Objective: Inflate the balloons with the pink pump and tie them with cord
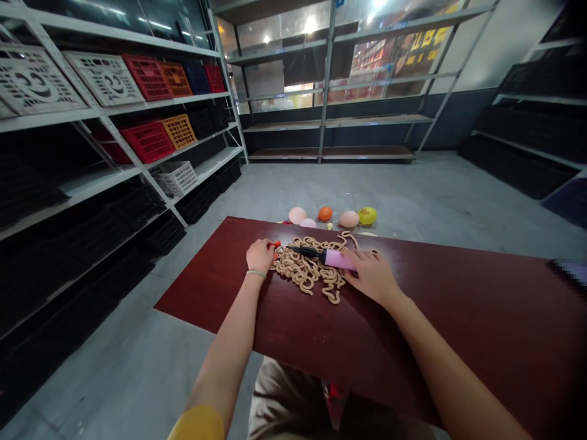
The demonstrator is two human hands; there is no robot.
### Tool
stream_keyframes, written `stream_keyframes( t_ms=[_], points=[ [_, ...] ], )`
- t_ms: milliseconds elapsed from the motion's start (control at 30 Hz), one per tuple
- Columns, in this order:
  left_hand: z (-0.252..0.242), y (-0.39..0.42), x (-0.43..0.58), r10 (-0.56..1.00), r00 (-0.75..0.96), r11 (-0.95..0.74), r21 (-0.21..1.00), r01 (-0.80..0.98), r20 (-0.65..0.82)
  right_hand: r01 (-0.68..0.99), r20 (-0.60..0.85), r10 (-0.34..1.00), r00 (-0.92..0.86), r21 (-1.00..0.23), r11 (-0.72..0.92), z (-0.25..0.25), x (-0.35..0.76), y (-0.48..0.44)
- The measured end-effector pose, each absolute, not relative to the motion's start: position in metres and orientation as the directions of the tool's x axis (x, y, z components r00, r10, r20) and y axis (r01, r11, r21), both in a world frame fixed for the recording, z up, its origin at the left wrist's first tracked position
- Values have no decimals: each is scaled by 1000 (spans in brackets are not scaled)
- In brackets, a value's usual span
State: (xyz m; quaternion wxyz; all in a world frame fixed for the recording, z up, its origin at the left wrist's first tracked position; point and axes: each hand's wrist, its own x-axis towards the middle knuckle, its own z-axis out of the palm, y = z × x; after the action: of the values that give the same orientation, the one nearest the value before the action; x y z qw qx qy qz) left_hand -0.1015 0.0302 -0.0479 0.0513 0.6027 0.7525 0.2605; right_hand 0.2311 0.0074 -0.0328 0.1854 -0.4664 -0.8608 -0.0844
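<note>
A pink-and-black hand balloon pump (323, 256) lies across a heap of beige rope-like coils (305, 272), possibly long thin balloons, on a dark red table top (220, 293). My right hand (371, 275) grips the pump's pink body. My left hand (260, 256) is closed at the pump's black nozzle, around a small orange-red piece (276, 244) that sticks out from my fingers. What this piece is stays mostly hidden by my fist. A pale bracelet circles my left wrist.
Several inflated balloons (332, 215) lie on the grey floor beyond the table. Metal shelves with plastic crates (149, 142) stand on the left, and more shelving stands ahead and right. A blurred object (568, 271) sits at the table's right edge.
</note>
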Motion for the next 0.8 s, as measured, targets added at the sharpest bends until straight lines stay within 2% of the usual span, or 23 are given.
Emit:
stream_keyframes(
  t_ms=[100, 200, 267, 367, 467, 533, 667, 800],
  points=[
    [-44, 31, -102, 908, -264, 49, 545, 837, 325, 812, 379, 758, -531, -27, 583, -35, 232, 8],
    [-36, 27, -100, 802, -330, -21, 576, 817, 498, 779, 406, 724, -558, -44, 626, -33, 233, 6],
    [-31, 21, -99, 750, -391, -57, 641, 766, 534, 775, 437, 720, -539, -79, 627, -28, 235, 6],
    [-25, 14, -97, 740, -459, -135, 778, 614, 491, 820, 474, 753, -457, -103, 563, -19, 240, 11],
    [-23, 13, -92, 755, -496, -224, 880, 419, 429, 889, 472, 795, -381, -48, 455, -14, 247, 21],
    [-24, 15, -87, 798, -480, -289, 931, 224, 364, 910, 445, 815, -371, 0, 414, -16, 252, 26],
    [-23, 19, -78, 855, -445, -351, 929, -121, 265, 874, 362, 803, -473, 80, 479, -24, 257, 24],
    [-12, 19, -70, 890, -420, -345, 864, -367, 177, 827, 357, 760, -543, 72, 557, -30, 260, 13]
  ],
)
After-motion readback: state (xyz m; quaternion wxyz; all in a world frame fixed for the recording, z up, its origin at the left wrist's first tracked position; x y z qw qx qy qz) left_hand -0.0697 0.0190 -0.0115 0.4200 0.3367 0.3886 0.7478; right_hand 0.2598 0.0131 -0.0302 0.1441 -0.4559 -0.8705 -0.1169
